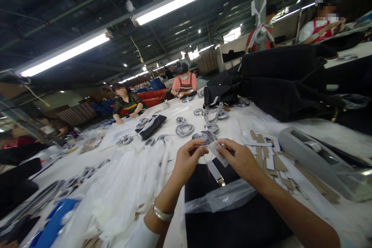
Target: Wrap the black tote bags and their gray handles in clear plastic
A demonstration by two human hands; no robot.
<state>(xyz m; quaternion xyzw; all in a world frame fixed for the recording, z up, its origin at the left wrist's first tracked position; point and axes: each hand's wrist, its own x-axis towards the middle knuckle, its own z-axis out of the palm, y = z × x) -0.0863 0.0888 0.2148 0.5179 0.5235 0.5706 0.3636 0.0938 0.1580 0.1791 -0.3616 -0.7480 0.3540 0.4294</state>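
My left hand (188, 159) and my right hand (240, 159) meet above a black bag (232, 221) lying on the white table (290, 122). Both pinch a small pale paper tag (216, 152) between fingers and thumbs. A grey strap with a metal clasp (217, 174) hangs down from under the tag onto the bag. A clear plastic sleeve (223, 197) lies across the bag below my hands. A silver bracelet (162, 214) sits on my left wrist.
Several coiled grey straps (185, 128) lie beyond my hands. White plastic bags (128, 186) pile at left, cardboard and paper slips (271, 159) at right beside a grey tape dispenser (322, 162). Stacked black bags (285, 81) stand far right. Other people work across the table (128, 102).
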